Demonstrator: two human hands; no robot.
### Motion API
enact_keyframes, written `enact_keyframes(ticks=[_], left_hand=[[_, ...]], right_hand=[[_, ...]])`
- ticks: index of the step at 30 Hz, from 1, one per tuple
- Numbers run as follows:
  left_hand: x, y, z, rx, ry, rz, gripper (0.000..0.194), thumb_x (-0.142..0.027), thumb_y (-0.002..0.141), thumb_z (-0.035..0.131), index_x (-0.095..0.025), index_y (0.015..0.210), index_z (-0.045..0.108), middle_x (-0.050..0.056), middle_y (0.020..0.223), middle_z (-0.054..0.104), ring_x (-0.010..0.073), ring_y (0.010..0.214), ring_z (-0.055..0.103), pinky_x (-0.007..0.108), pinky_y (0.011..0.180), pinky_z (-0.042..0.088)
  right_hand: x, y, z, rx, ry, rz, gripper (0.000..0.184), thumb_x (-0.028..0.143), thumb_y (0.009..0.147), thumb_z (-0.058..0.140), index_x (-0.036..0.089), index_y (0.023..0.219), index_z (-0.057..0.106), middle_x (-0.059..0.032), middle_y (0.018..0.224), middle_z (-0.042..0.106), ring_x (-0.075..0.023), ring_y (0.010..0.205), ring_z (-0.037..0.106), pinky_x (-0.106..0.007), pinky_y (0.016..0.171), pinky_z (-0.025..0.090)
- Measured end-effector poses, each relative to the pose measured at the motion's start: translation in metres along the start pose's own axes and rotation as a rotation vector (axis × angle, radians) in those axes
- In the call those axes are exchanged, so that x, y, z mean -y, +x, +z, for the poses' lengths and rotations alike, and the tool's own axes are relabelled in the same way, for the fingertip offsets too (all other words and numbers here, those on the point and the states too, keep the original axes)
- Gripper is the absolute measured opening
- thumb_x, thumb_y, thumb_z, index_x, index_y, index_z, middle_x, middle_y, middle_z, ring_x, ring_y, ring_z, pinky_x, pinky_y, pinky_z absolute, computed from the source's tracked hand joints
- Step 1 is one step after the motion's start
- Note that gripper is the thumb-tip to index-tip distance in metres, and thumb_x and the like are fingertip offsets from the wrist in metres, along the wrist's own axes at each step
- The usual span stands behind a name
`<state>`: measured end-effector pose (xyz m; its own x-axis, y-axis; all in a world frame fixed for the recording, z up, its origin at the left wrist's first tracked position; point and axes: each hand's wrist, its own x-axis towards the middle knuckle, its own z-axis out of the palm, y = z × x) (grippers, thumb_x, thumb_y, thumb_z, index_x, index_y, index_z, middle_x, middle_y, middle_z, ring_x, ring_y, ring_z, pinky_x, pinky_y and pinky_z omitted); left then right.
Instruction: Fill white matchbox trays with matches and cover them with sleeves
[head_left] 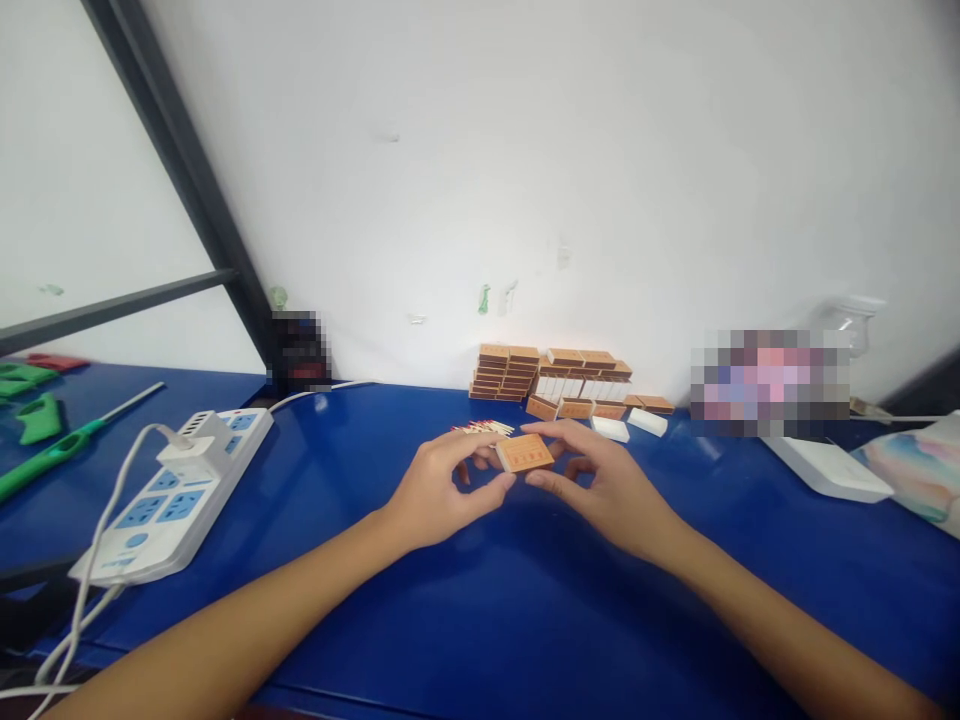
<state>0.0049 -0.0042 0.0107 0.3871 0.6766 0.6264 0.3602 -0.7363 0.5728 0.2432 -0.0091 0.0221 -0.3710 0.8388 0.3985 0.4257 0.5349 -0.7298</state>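
Note:
An orange matchbox (527, 453) with printed markings is held above the blue table, between my two hands. My left hand (456, 478) grips its left end, thumb in front and fingers behind. On the other end, the fingers and thumb of my right hand (589, 475) close around the right side. Just beyond my left fingers lies a loose pile of red-tipped matches (482, 427). Behind the hands, against the wall, stand stacked matchboxes (504, 372) and a second group of boxes (581, 375) with white parts among them. Two white matchbox trays (610, 430) lie near my right hand.
At left, a white power strip (225, 490) with a plugged-in charger and cables rests on the blue table (480, 620). Green lighters (56, 455) lie farther left. A white box-shaped thing (829, 468) sits at right, beside a pastel-coloured item (915, 465). A dark frame (187, 160) rises at left.

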Motion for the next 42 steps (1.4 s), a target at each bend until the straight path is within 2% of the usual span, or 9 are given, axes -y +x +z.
enact_keyframes(ticks=[4,7,11,15,24,30,34,38,42], left_hand=[[0.011,0.004,-0.007,-0.095,0.051,-0.110,0.039,-0.033,0.093,0.071,-0.020,0.130,0.067,0.004,0.098,0.077,0.0142,0.078,0.067,0.028,0.072,0.058],[0.022,0.006,-0.010,-0.110,0.097,-0.150,0.036,-0.036,0.095,0.069,-0.020,0.128,0.066,0.003,0.097,0.077,0.0139,0.078,0.068,0.028,0.075,0.058],[0.032,0.002,-0.007,-0.019,0.221,-0.077,0.034,-0.037,0.096,0.067,-0.021,0.126,0.067,0.002,0.092,0.076,0.0168,0.081,0.069,0.031,0.078,0.058],[0.032,-0.003,-0.002,0.034,0.278,0.038,0.030,-0.034,0.097,0.065,-0.020,0.123,0.067,0.002,0.087,0.074,0.0186,0.081,0.069,0.033,0.077,0.057],[0.029,-0.005,0.002,0.095,0.312,0.178,0.025,-0.032,0.098,0.064,-0.017,0.117,0.068,0.003,0.084,0.075,0.0196,0.079,0.070,0.036,0.079,0.059],[0.028,-0.007,0.002,0.164,0.325,0.159,0.022,-0.035,0.099,0.063,-0.018,0.111,0.071,0.003,0.082,0.074,0.0189,0.078,0.070,0.034,0.076,0.058],[0.028,-0.007,0.004,0.211,0.322,0.139,0.021,-0.034,0.099,0.063,-0.018,0.110,0.071,0.002,0.083,0.074,0.0184,0.080,0.070,0.033,0.076,0.057],[0.027,-0.005,0.002,0.193,0.332,0.147,0.020,-0.032,0.098,0.064,-0.018,0.109,0.072,0.003,0.084,0.074,0.0186,0.081,0.069,0.033,0.077,0.057],[0.026,-0.002,-0.002,0.168,0.354,0.174,0.020,-0.032,0.099,0.063,-0.018,0.108,0.073,0.004,0.086,0.076,0.0188,0.083,0.069,0.034,0.077,0.057]], right_hand=[[-0.009,0.037,-0.014,-0.052,-0.236,-0.170,0.033,0.045,0.094,0.072,0.026,0.120,0.069,-0.0096,0.112,0.067,-0.0268,0.099,0.065,-0.042,0.080,0.057],[-0.026,0.083,-0.025,-0.300,-0.395,-0.187,0.036,0.046,0.093,0.071,0.022,0.120,0.070,-0.0105,0.107,0.061,-0.0297,0.102,0.063,-0.050,0.094,0.052],[-0.044,0.138,-0.022,-0.348,-0.428,-0.105,0.038,0.045,0.091,0.071,0.017,0.116,0.073,-0.0121,0.102,0.062,-0.0290,0.093,0.062,-0.047,0.087,0.053],[-0.051,0.154,-0.004,-0.384,-0.535,-0.123,0.031,0.041,0.090,0.071,0.018,0.109,0.071,-0.0144,0.104,0.066,-0.0342,0.104,0.058,-0.051,0.094,0.049],[-0.051,0.129,0.005,-0.436,-0.634,-0.211,0.016,0.033,0.097,0.061,0.020,0.104,0.067,-0.0116,0.097,0.070,-0.0313,0.098,0.059,-0.046,0.088,0.048],[-0.081,0.050,-0.068,-0.432,-0.738,-0.013,0.027,0.043,0.101,0.054,0.022,0.096,0.070,-0.0096,0.085,0.072,-0.0251,0.074,0.064,-0.039,0.069,0.047],[-0.128,0.009,-0.127,-0.181,-0.760,0.216,0.031,0.051,0.090,0.064,0.021,0.089,0.074,-0.0120,0.082,0.072,-0.0259,0.068,0.064,-0.039,0.062,0.045],[-0.156,0.001,-0.142,-0.056,-0.746,0.249,0.026,0.043,0.086,0.067,0.019,0.086,0.076,-0.0137,0.091,0.071,-0.0279,0.077,0.066,-0.043,0.073,0.050],[-0.144,0.004,-0.139,-0.085,-0.803,0.176,0.023,0.034,0.089,0.065,0.018,0.074,0.074,-0.0180,0.091,0.068,-0.0299,0.079,0.065,-0.044,0.074,0.049]])
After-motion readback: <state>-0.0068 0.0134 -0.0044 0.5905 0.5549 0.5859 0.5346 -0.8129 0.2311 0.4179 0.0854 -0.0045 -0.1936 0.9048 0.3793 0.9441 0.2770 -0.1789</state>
